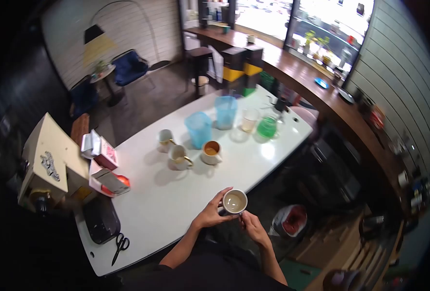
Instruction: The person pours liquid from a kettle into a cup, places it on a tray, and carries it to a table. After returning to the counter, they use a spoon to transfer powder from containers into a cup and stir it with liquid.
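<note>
A light-coloured cup [234,201] is held at the table's near edge, its open top facing the camera. My left hand [212,213] wraps round the cup's left side and underside. At its lower right, my right hand [254,229] has its fingers closed against the cup. Farther back on the white table [161,208] stand a white mug with an orange-brown inside [211,153] and two mugs with gold handles, one nearer [179,158] and one behind [165,140].
Two blue pitchers [198,130] [225,112], a clear glass [249,120] and a green container [267,127] stand toward the back. Black scissors [121,247], a dark tray [101,220] and boxes [109,180] lie left. A lined bin [291,220] is at the right.
</note>
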Tool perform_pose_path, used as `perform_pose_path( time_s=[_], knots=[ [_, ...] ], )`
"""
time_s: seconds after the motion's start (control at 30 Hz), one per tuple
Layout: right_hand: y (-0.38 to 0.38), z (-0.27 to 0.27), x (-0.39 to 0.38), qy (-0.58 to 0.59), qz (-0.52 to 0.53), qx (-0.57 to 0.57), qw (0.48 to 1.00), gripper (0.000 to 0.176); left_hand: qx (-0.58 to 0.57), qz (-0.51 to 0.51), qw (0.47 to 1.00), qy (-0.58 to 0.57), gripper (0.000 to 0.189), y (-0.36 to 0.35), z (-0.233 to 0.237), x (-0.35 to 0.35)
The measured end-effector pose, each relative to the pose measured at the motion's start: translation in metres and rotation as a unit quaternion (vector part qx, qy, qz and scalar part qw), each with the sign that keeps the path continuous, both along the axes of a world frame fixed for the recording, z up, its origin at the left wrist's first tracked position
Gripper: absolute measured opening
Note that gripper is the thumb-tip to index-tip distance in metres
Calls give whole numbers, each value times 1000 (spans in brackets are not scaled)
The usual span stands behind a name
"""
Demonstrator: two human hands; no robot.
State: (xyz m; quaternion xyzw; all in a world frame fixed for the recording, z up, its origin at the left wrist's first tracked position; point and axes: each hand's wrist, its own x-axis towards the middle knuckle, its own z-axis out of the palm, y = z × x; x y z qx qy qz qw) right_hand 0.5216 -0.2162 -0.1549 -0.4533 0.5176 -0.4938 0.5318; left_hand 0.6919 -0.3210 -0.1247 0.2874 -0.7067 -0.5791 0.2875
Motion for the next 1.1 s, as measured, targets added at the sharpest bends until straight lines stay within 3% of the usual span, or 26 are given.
perform_pose_path(
  time_s=[0.1,0.2,0.43,0.63,0.73,0.9,1.1],
  knots=[
    [-44,-14,24,31,87,7,996,38,-17,69,997,-25,90,-19,-4,39],
    [-77,-7,46,149,161,3,976,40,-30,159,986,-48,86,-27,-17,72],
    [-131,-28,86,102,331,23,938,40,-3,304,943,-138,86,-20,-21,120],
    [-162,-29,106,57,424,40,903,30,-60,452,871,-183,82,-10,-44,139],
    [-180,-16,97,64,369,8,927,30,-70,508,841,-172,85,-9,-42,144],
    [-216,-45,72,69,209,-22,975,39,-40,537,829,-149,86,-11,-56,156],
    [-236,-37,68,63,217,-14,974,52,-50,530,826,-183,86,-22,-45,163]
  ],
)
